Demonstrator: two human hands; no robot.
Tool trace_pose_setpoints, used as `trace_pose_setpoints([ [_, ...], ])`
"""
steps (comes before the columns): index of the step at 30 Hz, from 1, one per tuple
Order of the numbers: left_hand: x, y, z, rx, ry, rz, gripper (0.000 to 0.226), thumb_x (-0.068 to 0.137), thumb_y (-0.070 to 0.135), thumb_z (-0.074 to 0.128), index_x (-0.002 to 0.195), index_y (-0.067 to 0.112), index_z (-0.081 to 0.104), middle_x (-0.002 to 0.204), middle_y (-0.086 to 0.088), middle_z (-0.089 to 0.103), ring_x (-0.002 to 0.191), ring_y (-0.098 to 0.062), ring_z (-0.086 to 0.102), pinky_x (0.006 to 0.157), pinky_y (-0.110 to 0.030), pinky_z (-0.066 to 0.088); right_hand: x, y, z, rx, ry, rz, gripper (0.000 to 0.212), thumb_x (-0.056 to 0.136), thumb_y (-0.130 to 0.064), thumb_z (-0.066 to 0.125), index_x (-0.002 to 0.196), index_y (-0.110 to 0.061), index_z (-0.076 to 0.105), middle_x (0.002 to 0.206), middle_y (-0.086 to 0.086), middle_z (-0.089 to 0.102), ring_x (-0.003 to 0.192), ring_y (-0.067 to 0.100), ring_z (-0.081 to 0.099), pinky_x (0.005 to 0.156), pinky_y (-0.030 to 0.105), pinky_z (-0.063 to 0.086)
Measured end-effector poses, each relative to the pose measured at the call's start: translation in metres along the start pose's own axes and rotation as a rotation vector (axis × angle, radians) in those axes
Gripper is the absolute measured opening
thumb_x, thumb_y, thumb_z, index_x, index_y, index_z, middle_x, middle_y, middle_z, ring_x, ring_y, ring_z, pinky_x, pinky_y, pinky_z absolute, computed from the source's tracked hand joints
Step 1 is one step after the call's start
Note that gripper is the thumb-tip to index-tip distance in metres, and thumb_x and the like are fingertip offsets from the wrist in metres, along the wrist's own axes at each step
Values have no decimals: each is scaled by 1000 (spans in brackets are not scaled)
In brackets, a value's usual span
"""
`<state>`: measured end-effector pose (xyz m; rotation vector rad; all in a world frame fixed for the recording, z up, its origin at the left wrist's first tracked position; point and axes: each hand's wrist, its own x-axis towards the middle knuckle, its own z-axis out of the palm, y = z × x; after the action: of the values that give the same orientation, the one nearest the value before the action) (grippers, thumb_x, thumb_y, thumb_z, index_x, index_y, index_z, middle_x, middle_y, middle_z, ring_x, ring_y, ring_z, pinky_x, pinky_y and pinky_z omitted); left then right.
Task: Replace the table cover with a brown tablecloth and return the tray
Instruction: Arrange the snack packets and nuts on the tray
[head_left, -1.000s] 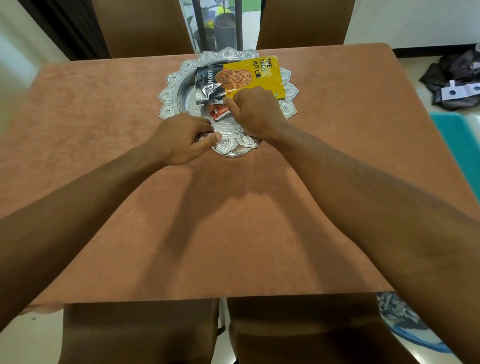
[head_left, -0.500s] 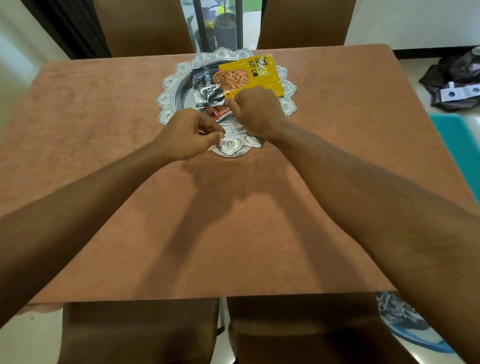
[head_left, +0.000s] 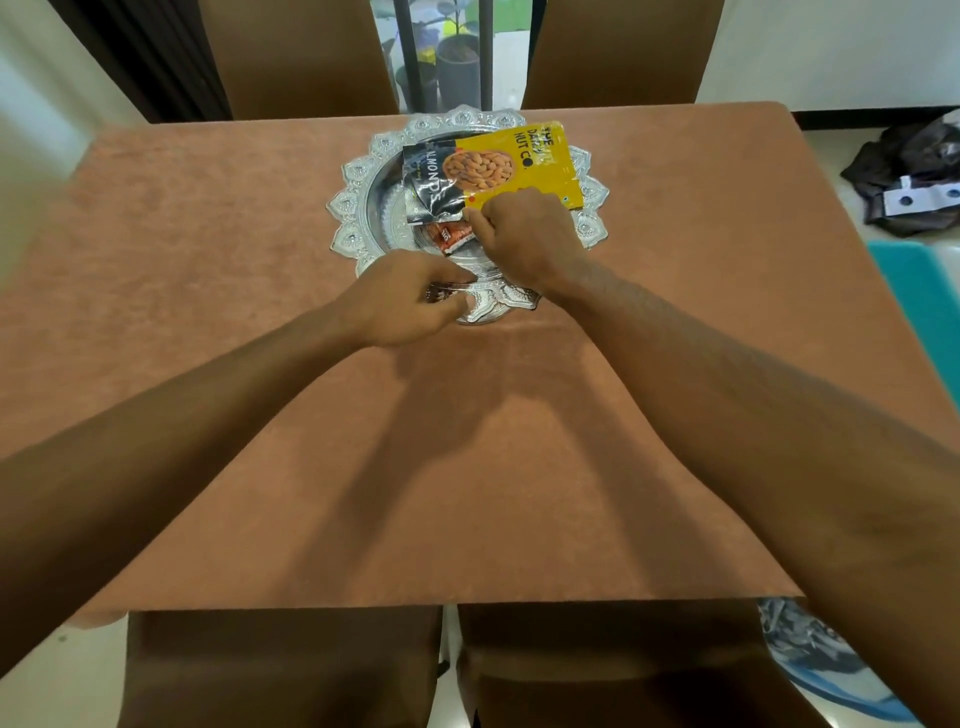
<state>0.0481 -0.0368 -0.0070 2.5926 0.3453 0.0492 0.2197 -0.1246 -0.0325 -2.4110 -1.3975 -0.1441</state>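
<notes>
A brown tablecloth (head_left: 218, 270) covers the whole table. An ornate silver tray (head_left: 358, 208) with a scalloped rim sits at the far middle of it. In the tray lie a yellow and black almond packet (head_left: 498, 166) and a small red packet (head_left: 451, 236). My right hand (head_left: 524, 239) is closed on the near edge of the almond packet. My left hand (head_left: 410, 301) rests over the tray's near rim, its fingers pinched on a small dark packet (head_left: 441, 295) that is mostly hidden.
Two brown chairs (head_left: 306, 57) stand at the far side and two chair backs (head_left: 280, 670) at the near side. A dark bag (head_left: 914, 176) lies on the floor at the right, beside a teal mat (head_left: 930, 301). Crumpled cloth (head_left: 810, 654) lies at the lower right.
The tray, the packets and both hands sit slightly farther along the table than before. My left hand has shifted a little to the right over the near rim.
</notes>
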Motion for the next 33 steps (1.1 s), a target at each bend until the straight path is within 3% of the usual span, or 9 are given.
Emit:
trace_pose_setpoints([
  [6, 2, 2, 7, -87, 126, 11, 25, 90, 24, 72, 112, 14, 76, 102, 0, 76, 71, 2, 60, 70, -5, 40, -2, -1, -1, -15, 8, -6, 47, 106, -44, 40, 69, -15, 47, 66, 6, 46, 65, 27, 44, 61, 34, 24],
  [9, 5, 0, 3, -122, 120, 7, 19, 88, 15, 72, 106, 12, 78, 99, 0, 77, 82, -2, 67, 80, -17, 53, -3, 0, -1, -21, 8, -7, 48, 106, -43, 40, 68, -14, 46, 64, 5, 45, 64, 27, 43, 60, 35, 24],
  [12, 10, -5, -4, -167, 55, -1, 22, 85, 5, 71, 106, 11, 78, 99, 1, 76, 89, -2, 70, 86, -20, 55, -4, -2, -1, -27, 7, 0, 49, 106, -44, 40, 68, -14, 46, 65, 5, 45, 65, 27, 43, 60, 35, 25],
  [15, 18, -6, -11, -216, -17, -14, 25, 81, 1, 75, 102, 14, 78, 92, 4, 76, 81, 6, 69, 81, -14, 54, -5, -2, -2, -34, 6, 7, 47, 106, -44, 40, 69, -16, 48, 67, 5, 47, 66, 26, 43, 61, 35, 26],
  [21, 40, -7, -25, -375, -131, -54, 24, 75, -4, 81, 96, 8, 77, 65, 10, 73, 59, 2, 63, 63, -13, 50, 2, -1, -2, -50, 6, 29, 50, 105, -44, 39, 80, -11, 66, 78, 13, 64, 69, 25, 44, 63, 35, 26],
  [27, 42, -6, -26, -400, -113, -62, 26, 76, -9, 78, 99, 3, 76, 67, 10, 74, 62, 0, 66, 67, -15, 55, 3, -1, -6, -70, 17, 4, 49, 106, -42, 39, 84, -9, 68, 78, 11, 62, 71, 23, 43, 64, 35, 24],
  [30, 33, -6, -24, -396, 45, -49, 26, 77, -3, 80, 96, 14, 76, 76, 15, 75, 69, 0, 68, 74, -19, 56, -2, -10, -11, 122, 123, 106, 49, 105, -40, 45, 64, -16, 54, 58, -1, 43, 61, 20, 39, 60, 33, 20],
  [33, 14, -3, -21, -593, 256, -75, 27, 78, -5, 78, 100, 9, 74, 88, 5, 76, 81, -9, 72, 82, -27, 58, -14, -30, -18, 656, 302, 450, 57, 103, -37, 52, 51, -21, 34, 48, -6, 30, 47, 11, 28, 53, 33, 18],
])
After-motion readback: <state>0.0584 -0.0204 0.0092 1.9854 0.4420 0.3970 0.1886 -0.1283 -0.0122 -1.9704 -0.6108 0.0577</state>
